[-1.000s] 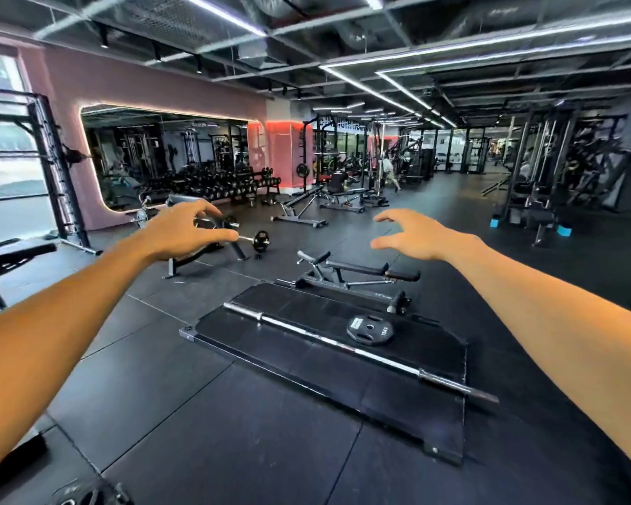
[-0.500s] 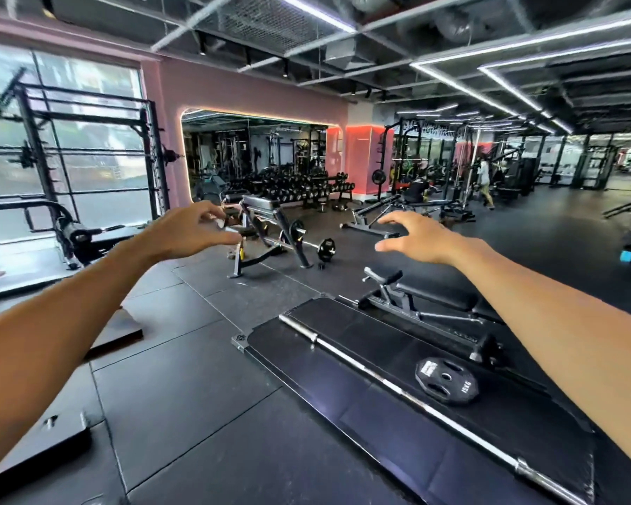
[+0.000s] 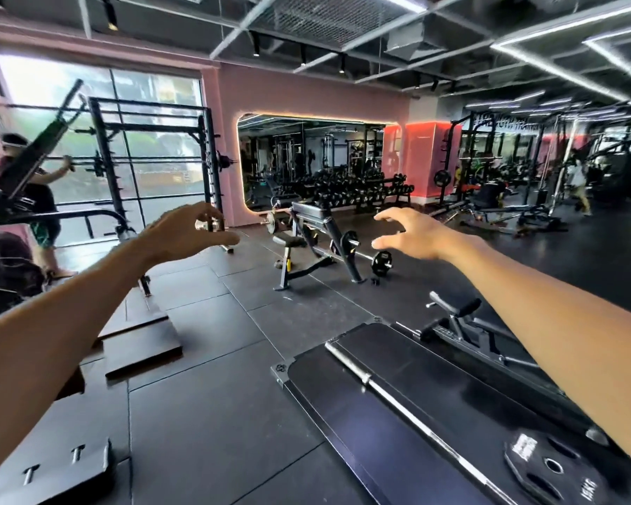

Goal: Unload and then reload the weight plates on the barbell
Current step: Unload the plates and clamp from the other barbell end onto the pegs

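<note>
Hands reach forward over a gym floor, both loosely spread and holding nothing: left hand with fingers slightly bent, right hand likewise; below them a bare barbell lies across a black platform (its near end out of frame); one weight plate lies flat on the platform just beside the bar; a bench stands well beyond.

- Open air is found around the left hand and right hand, both held out well above the floor.
- Below, the black platform is crossed by the bare barbell.
- One weight plate lies flat beside it.
- The far edge is blocked by a bench.
</note>
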### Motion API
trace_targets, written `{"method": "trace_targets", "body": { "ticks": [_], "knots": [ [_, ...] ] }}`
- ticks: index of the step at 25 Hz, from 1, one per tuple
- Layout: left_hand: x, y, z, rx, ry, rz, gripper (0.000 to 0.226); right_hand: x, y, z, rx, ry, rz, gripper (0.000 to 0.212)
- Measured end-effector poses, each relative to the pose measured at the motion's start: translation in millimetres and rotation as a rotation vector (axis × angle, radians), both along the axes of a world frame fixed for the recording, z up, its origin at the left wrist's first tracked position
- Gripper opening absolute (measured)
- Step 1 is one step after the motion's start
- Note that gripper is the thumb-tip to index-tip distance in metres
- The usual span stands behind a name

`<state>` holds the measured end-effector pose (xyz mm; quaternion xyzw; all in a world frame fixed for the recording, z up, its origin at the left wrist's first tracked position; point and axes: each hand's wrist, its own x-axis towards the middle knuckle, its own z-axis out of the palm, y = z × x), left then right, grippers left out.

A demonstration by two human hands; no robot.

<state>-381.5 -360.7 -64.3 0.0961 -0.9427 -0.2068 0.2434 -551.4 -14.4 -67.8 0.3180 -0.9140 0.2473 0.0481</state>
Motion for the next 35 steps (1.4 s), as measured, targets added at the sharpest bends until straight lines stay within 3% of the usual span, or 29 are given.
{"method": "trace_targets", "body": {
  "ticks": [2, 5, 11, 15, 20, 27, 31, 35],
  "knots": [
    [-49, -26, -10, 0.015, -0.006, 0.019, 0.081, -61, -32, -10, 0.016, -0.022, 0.029, 0.07],
    [-116, -62, -13, 0.016, -0.018, 0.081, 0.083, -141, -78, -12, 0.032, -0.065, 0.067, 0.083],
    [-220, -166, -10, 0.066, 0.0, 0.245, 0.09, -294, -217, 9, 0.034, -0.036, 0.205, 0.064],
    [-270, -254, -17, 0.093, -0.01, 0.328, 0.093, -361, -318, 1, 0.029, -0.051, 0.293, 0.065],
    [-336, -379, -26, 0.094, 0.025, 0.373, 0.06, -441, -464, -19, 0.027, -0.05, 0.351, 0.066],
    [-418, -555, -5, 0.126, 0.036, 0.426, 0.087, -537, -675, 5, -0.013, -0.03, 0.474, 0.064],
    [-442, -655, -10, 0.105, 0.011, 0.52, 0.072, -588, -784, -2, -0.018, -0.04, 0.531, 0.064],
    [-483, -745, -20, 0.09, 0.027, 0.571, 0.08, -643, -913, -20, -0.016, -0.047, 0.631, 0.064]
  ]
}}
